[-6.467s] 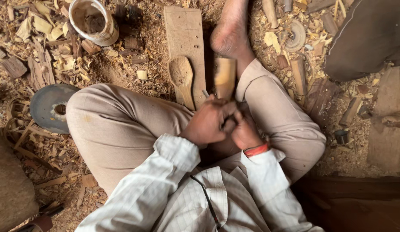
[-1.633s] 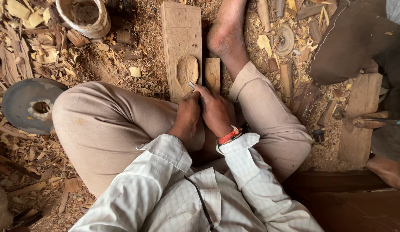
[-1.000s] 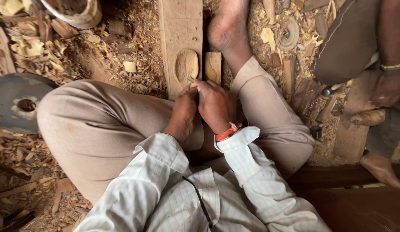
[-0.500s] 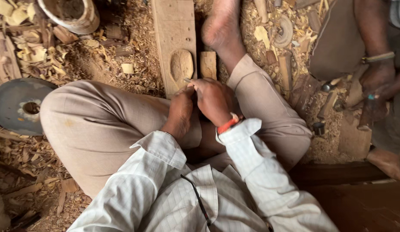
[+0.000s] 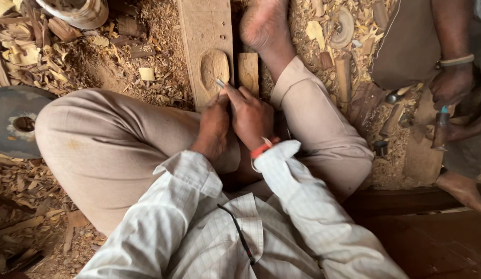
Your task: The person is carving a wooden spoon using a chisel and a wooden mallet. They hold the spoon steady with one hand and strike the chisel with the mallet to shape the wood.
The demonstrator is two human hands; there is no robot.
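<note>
While the person sits on the floor with the legs folded, both hands meet in the upper middle of the frame, just at the near end of a wooden plank that runs up to the top edge. The left hand and the right hand lie side by side, touching, and their fingers are clenched together around a small metal tool; only its pale tip shows, so I cannot tell its full shape. The tip rests at the lower right edge of an oval hollow cut into the plank. Two hands on one small tool probably give more force and a steadier line.

The plank lies between the knees, and a bare foot is just beside its right edge, with a small wood block between them; I think the foot and the block keep the plank from sliding. Wood shavings cover the ground around.

At the left edge lies a dark round disc with a hole, and at the upper left stands a round container. At the right edge another person's hand is closed near a tool with a blue tip, well apart from the plank.
</note>
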